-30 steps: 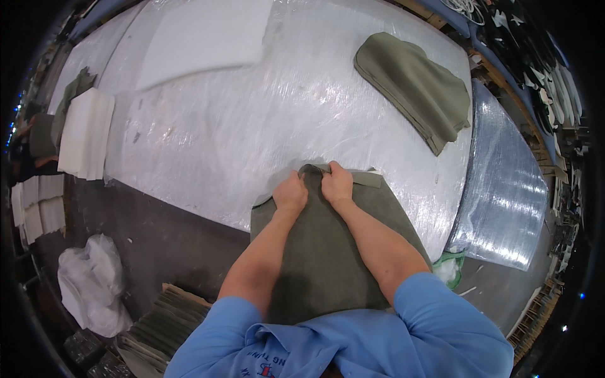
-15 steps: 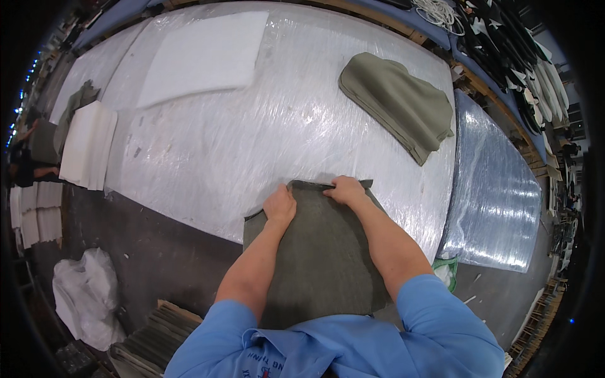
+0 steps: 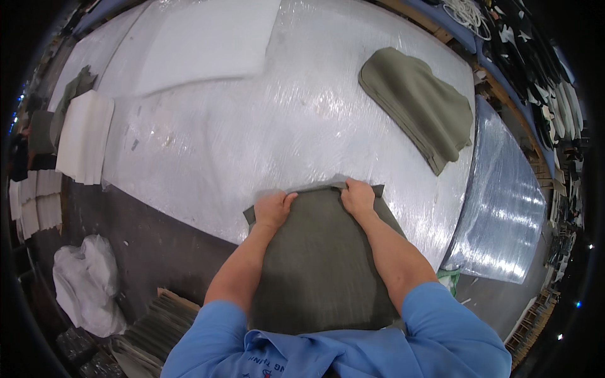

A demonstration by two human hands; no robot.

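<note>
One head view: I see the left hand point(image 3: 272, 209) and right hand point(image 3: 358, 198), each grip pinching the far edge of a green cloth point(image 3: 320, 258) reaching from over the worktop point(image 3: 214, 142) to a blue shirt point(image 3: 353, 353). Folded fabric point(image 3: 419, 104) lies ahead, right.

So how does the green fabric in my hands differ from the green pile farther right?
The held fabric looks darker; the pile, lighter. The held fabric extends past the near edge of the table; the pile lies on the table, untouched. Both look greenish.
</note>
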